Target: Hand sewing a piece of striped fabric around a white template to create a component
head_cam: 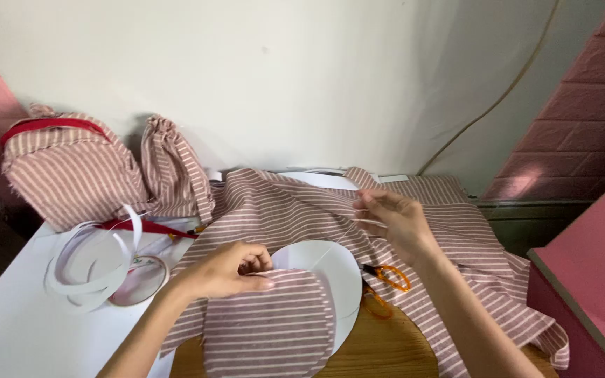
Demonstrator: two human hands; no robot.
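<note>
Head view: striped fabric (pixel 456 231) sprawls across the table (pixel 8 329), centre to lower right. At lower centre, a cut striped piece (pixel 274 329) overlaps a white template (pixel 330 269), pinched by the left hand (pixel 229 269). Right hand (pixel 397 217), fingers closed, pulls a thread (pixel 371 222) at centre.

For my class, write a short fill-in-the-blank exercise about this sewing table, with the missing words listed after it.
1. The left hand presses a piece of ____ fabric onto the white round card.
2. The scissors beside the right hand have ____ handles.
3. The small backpack by the wall has a ____ zip trim.

Missing words: striped; orange; red
</note>
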